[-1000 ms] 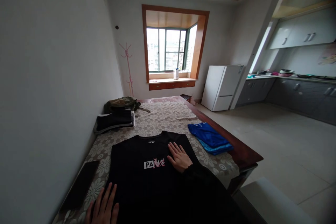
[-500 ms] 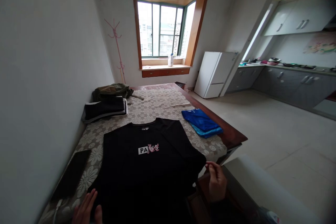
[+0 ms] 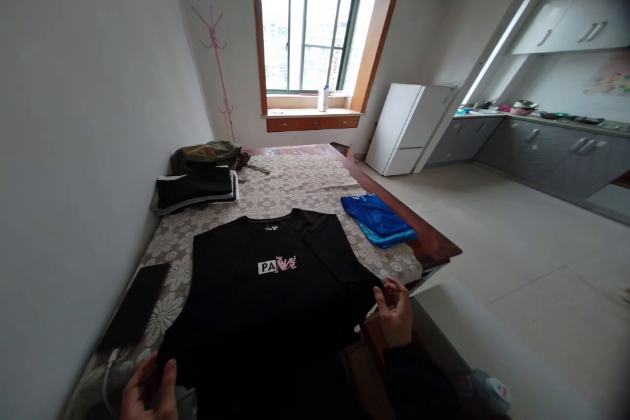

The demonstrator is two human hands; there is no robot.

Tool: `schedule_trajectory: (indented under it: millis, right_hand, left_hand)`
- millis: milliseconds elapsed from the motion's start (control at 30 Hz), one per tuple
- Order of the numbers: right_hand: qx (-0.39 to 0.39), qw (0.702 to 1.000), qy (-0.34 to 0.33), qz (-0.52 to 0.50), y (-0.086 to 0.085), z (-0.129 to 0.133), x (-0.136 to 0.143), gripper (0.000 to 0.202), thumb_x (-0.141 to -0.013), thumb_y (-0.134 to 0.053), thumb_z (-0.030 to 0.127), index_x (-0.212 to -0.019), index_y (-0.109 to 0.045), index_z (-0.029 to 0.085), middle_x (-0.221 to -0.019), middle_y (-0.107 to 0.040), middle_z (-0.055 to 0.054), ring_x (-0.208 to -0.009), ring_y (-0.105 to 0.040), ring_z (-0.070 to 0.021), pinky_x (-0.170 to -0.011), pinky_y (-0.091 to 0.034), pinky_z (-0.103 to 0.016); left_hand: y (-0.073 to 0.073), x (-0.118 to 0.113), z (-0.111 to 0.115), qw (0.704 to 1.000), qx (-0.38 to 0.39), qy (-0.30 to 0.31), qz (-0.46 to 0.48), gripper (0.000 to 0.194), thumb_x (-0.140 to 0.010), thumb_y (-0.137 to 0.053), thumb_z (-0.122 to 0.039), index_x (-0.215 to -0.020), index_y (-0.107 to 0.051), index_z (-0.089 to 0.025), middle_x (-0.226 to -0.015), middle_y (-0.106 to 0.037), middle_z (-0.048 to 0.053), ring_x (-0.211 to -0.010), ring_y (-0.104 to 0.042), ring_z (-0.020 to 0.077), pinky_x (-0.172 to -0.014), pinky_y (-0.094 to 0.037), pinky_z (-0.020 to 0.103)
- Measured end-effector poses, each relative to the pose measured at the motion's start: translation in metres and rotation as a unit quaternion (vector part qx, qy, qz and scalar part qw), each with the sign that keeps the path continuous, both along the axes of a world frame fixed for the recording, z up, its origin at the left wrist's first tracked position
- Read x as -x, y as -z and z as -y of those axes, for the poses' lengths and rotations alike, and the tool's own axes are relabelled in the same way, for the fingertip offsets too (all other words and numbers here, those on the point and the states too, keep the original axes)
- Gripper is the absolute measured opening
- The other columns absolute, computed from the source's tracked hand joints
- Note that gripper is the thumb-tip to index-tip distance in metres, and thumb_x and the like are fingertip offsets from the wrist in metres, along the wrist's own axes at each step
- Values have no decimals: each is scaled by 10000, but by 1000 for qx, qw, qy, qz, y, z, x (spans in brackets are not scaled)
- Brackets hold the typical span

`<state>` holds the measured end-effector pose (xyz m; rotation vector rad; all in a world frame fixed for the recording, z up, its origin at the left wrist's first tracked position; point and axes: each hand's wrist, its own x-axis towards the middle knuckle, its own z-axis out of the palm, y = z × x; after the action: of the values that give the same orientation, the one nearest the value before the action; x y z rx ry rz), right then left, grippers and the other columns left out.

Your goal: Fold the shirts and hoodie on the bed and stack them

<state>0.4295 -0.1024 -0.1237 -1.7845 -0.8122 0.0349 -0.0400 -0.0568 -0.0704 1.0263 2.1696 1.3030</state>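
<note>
A black T-shirt (image 3: 275, 315) with a "PAWS" print lies spread over the patterned tablecloth, its neckline facing away from me. My left hand (image 3: 150, 387) is at the shirt's lower left edge, thumb and fingers apart. At the right sleeve, my right hand (image 3: 396, 315) has its fingers loosely curved and spread from the thumb, beside the fabric. The near end of the shirt hangs in shadow toward me.
A dark tablet or phone (image 3: 134, 305) with a white cable (image 3: 107, 377) lies at left. Folded blue clothes (image 3: 378, 220) sit at the right edge; folded dark clothes (image 3: 194, 190) and a backpack (image 3: 209, 156) are at the back left. A bottle (image 3: 492, 390) stands low at right.
My right hand has opened from its pinch at the sleeve and risen slightly. My left hand has gone from lying flat on the shirt to its edge, thumb spread. The view has tilted down.
</note>
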Motion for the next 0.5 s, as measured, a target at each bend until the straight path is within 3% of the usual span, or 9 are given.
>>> schedule_trajectory:
  millis: [100, 233, 367, 500]
  right_hand:
    - [47, 989, -42, 132, -14, -5, -14, 449, -909, -562, 585, -1160, -685, 234, -1085, -639, -97, -888, -633, -246, -859, -542, -417]
    - [86, 959, -112, 247, -26, -12, -34, 333, -971, -514, 501, -1036, -725, 251, -1056, -684, -86, -930, -660, -249, -823, -534, -370]
    - [99, 927, -135, 335, -22, -17, -50, 265, -1023, -463, 372, -1013, -694, 243, -1020, -726, -72, -878, -685, -231, -728, -509, -325]
    - [100, 916, -128, 367, -17, -21, -60, 262, -1037, -416, 321, -990, -653, 219, -968, -721, -90, -818, -688, -238, -674, -506, -333]
  left_hand:
    - [-16, 8, -7, 998, 41, 31, -45, 647, -771, -561, -669, -1244, -661, -240, -1096, -751, 85, -1062, -705, 342, -1021, -518, 499]
    - [-25, 21, -16, 991, 82, 62, -83, 512, -812, -532, -612, -1149, -714, -272, -998, -781, 52, -1033, -714, 319, -957, -533, 440]
    - [-28, 28, -19, 989, 88, 65, -98, 407, -830, -540, -565, -1047, -739, -285, -995, -800, 37, -1028, -718, 300, -891, -538, 387]
    - [-32, 30, -19, 988, 95, 65, -106, 349, -839, -536, -536, -980, -737, -287, -971, -806, 26, -983, -727, 291, -878, -538, 379]
